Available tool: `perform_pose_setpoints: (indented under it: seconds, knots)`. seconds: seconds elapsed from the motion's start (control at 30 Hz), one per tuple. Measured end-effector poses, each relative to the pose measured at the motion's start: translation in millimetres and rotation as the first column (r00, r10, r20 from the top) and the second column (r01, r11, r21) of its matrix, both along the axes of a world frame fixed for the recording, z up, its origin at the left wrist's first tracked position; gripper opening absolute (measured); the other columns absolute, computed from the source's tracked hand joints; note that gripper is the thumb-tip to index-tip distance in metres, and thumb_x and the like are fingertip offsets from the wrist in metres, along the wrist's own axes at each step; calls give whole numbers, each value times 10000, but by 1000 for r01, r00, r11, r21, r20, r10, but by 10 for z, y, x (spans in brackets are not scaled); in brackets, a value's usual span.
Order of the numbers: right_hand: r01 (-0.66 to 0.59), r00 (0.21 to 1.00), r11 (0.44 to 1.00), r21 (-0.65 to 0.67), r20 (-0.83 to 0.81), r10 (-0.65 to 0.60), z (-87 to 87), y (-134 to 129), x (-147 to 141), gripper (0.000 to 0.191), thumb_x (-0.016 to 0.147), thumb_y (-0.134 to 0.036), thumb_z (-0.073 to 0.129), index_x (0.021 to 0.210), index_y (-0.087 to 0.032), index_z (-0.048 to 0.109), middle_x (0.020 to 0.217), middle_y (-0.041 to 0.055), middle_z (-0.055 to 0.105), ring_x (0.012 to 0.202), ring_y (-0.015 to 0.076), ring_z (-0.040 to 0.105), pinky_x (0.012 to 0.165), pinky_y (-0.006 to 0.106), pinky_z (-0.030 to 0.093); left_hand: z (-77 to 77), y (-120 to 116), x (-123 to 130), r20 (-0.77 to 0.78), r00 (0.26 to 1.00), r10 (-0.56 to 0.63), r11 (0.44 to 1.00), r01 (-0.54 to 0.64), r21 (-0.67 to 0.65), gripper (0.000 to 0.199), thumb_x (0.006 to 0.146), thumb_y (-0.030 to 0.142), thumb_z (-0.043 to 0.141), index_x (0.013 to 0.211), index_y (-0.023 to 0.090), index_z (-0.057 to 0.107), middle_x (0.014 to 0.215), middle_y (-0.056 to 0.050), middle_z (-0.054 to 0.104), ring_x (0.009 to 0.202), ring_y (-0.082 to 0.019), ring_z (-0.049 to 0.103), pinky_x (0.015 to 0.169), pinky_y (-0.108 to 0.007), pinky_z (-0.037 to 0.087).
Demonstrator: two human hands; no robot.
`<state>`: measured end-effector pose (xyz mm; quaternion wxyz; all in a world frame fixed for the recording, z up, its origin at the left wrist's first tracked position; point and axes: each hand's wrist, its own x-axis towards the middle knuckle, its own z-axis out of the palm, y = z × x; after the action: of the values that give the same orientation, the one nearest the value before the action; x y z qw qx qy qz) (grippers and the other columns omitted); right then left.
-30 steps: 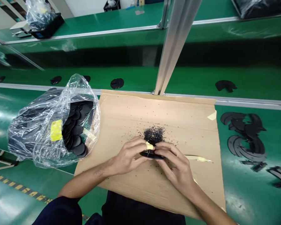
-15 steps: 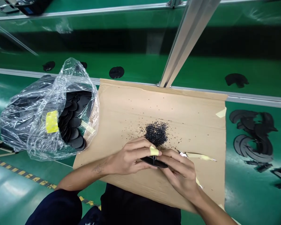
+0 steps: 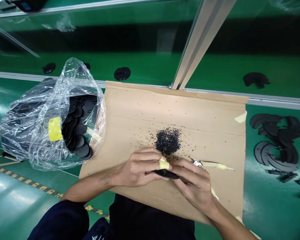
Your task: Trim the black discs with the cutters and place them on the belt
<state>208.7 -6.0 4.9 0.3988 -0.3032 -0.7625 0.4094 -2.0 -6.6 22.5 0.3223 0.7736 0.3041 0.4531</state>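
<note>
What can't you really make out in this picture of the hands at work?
All from the head view:
Black piece: largely hidden by the left hand and right hand, so its full shape is unclear.
Black discs: the clear plastic bag blurs them, so they can't be counted.
Black granules: too small to see their shape.
Yellow-taped tool: its metal end is too small to identify it.

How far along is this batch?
Looks done: black arc pieces lie right of the cardboard, and a heap of black crumbs sits on it. In hand: one black piece held between the left hand and right hand. Left: many black discs in the plastic bag.
</note>
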Motion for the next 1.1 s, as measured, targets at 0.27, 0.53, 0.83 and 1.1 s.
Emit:
perform_pose_setpoints:
  seconds: [0.27, 0.53, 0.83, 1.1]
  knots:
    - [-8, 996, 1000, -19, -88, 7, -32, 12, -30, 274, 917, -123, 636, 1142, -250, 727, 925, 50, 727, 754, 159, 701, 627, 272, 588, -81, -9, -10, 70, 997, -41, 992, 49, -117, 374, 880, 423, 716, 1135, 150, 705, 884, -76, 702, 855, -184, 654, 774, -330, 565]
    - [53, 905, 996, 75, 417, -79, 159, 74, 324, 502, 930, -436, 642, 1378, -224, 561, 1323, 150, 613, 1234, 298, 592, 992, 484, 547, -145, -30, -51, 131, 964, 231, 852, -136, -506, 240, 929, 348, 673, 1040, 150, 750, 935, -78, 750, 853, -167, 697, 754, -253, 555]
    - [154, 536, 942, 297, 776, -332, 122, -252, 919, 415, 1010, -428, 451, 1297, -144, 549, 1176, 195, 627, 1047, 340, 638, 765, 445, 579, -192, -2, -50, 144, 952, 270, 786, -132, -604, 251, 883, 358, 724, 1039, 161, 746, 1023, -74, 766, 933, -180, 712, 814, -262, 569]
    - [57, 859, 982, 181, 492, -140, 268, 62, 404, 371, 1015, -310, 444, 1365, -188, 473, 1108, 141, 644, 990, 258, 640, 810, 398, 564, -196, 12, -30, 113, 980, 166, 914, -109, -391, 242, 886, 354, 729, 1024, 160, 774, 883, -81, 758, 791, -169, 686, 731, -275, 550]
